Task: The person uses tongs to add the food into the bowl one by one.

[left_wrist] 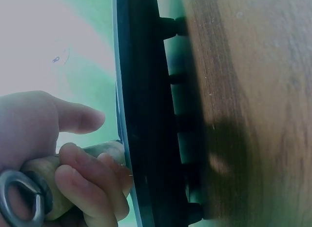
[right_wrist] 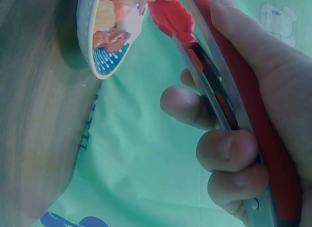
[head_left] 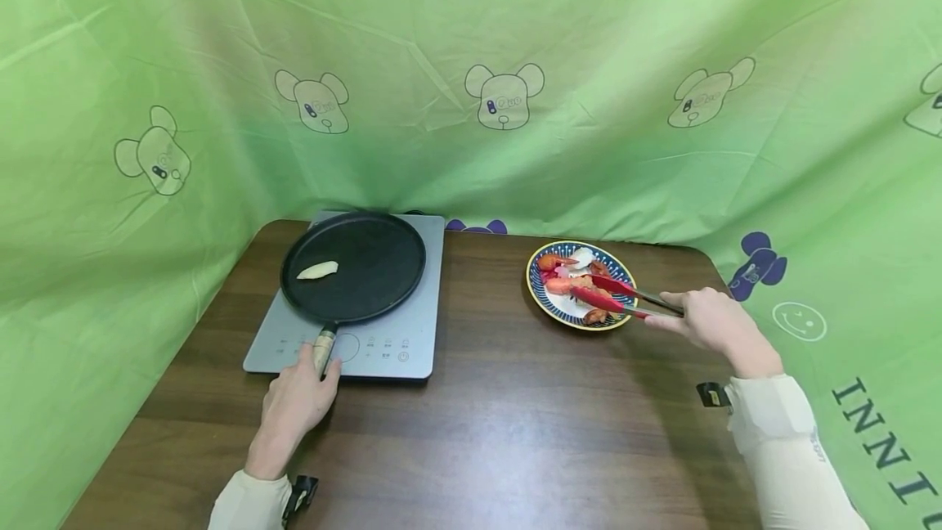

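My left hand (head_left: 298, 395) curls its fingers round the light-coloured handle (head_left: 323, 346) of a black flat pan (head_left: 375, 264). One pale, elongated piece of food (head_left: 318, 270) lies in the pan, left of its middle. On the right, my right hand (head_left: 712, 321) holds red-tipped tongs (head_left: 625, 307), thumb on one arm and fingers round the other. Their tips reach over a blue-patterned plate (head_left: 540, 294), one on each side of an orange-pink piece of food (head_left: 561, 285). In the right wrist view, red-brown food (right_wrist: 111, 39) shows near the plate's rim.
The pan rests on a grey induction cooker (head_left: 423, 334) with touch controls along its front. Both cooker and plate stand on a brown wooden table (head_left: 486, 399). Green cloth (head_left: 412, 105) printed with bear heads hangs round the back and sides.
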A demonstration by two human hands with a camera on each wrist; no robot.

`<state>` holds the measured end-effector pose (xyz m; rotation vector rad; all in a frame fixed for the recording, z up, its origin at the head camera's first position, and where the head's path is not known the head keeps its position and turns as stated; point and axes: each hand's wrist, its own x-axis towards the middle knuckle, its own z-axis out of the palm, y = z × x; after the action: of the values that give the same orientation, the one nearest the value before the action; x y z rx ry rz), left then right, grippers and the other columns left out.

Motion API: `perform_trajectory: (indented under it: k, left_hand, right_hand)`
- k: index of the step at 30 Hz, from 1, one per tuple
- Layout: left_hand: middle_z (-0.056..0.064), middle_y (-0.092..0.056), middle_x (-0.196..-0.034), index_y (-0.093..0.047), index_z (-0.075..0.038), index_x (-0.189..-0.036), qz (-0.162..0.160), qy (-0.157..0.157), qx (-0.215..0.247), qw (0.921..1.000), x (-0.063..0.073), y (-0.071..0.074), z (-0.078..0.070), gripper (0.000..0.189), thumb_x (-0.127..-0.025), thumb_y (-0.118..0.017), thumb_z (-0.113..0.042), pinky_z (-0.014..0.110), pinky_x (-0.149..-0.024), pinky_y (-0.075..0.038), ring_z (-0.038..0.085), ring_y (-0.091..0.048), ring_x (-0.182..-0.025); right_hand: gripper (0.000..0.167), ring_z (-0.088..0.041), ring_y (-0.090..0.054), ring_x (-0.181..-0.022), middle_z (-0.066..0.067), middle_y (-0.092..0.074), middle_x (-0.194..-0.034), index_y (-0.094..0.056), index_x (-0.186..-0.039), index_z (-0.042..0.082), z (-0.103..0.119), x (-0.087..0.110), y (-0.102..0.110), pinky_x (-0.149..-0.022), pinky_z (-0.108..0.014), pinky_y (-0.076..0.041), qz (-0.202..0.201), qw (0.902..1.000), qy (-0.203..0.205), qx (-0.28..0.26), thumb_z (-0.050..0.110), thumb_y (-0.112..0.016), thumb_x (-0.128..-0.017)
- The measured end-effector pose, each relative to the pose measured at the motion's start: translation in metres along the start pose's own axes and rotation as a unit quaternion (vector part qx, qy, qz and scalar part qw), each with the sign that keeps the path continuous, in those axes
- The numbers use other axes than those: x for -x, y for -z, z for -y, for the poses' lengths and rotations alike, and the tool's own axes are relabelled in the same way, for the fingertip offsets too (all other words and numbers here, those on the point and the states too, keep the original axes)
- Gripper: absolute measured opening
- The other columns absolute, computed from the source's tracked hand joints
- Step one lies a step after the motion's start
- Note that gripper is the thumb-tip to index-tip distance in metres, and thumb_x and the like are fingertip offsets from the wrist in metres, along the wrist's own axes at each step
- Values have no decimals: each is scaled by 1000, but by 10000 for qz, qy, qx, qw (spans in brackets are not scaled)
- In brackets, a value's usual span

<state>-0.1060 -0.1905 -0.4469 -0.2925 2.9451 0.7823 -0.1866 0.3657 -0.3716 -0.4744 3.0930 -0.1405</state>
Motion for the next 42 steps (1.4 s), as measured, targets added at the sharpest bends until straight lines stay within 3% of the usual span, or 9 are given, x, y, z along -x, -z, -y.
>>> perform_trajectory:
  k: [14,19,22,26,33,42]
  left_hand:
    - [18,-51,-74,-32,6,-128,13,51,4,10000,-1,0,1,60,-95,-45,-42,41,-47,-37,29,-48,-54]
    - [18,-50,-74,-32,7,-128,4,30,9,10000,-2,0,1,61,-95,-45,-43,42,-47,-37,29,-47,-54]
    - [18,-51,-75,-32,7,-128,2,42,-4,10000,-1,0,2,60,-95,-46,-42,43,-48,-38,29,-48,-55]
    - [18,-52,-73,-35,6,-124,-39,6,6,10000,0,-2,2,56,-95,-46,-41,44,-48,-38,30,-50,-54]
    - [17,-52,-71,-36,6,-121,-43,-71,-1,10000,2,-3,2,55,-95,-46,-42,44,-48,-38,30,-50,-54]
    - [16,-51,-71,-36,5,-120,-66,-34,-11,10000,1,-2,1,54,-95,-46,-41,42,-47,-37,29,-48,-53]
  right_hand:
    - [70,-42,-63,-83,-32,-61,-104,-59,-123,-4,0,4,-10,-67,-53,-46,-605,9959,-210,-631,53,-66,-83]
    - [66,-26,-55,-62,-25,-65,-81,-60,-121,-6,-2,3,-14,-58,-45,-45,-818,9929,-264,-818,48,-68,-83]
    - [60,-22,-48,-58,-16,-64,-72,-60,-120,-6,-4,3,-19,-56,-42,-43,-968,9912,-202,-875,41,-69,-84]
    - [55,-22,-49,-59,-16,-65,-77,-61,-118,-6,-6,5,-25,-57,-42,-42,-1123,9890,-180,-943,36,-71,-84]
    - [53,-23,-49,-61,-10,-62,-71,-62,-119,-2,-6,7,-29,-59,-42,-41,-1107,9876,-329,-1066,38,-68,-86]
    - [57,-23,-49,-62,-15,-65,-75,-61,-119,-7,1,2,-31,-59,-39,-41,-1298,9835,-321,-1222,39,-68,-86]
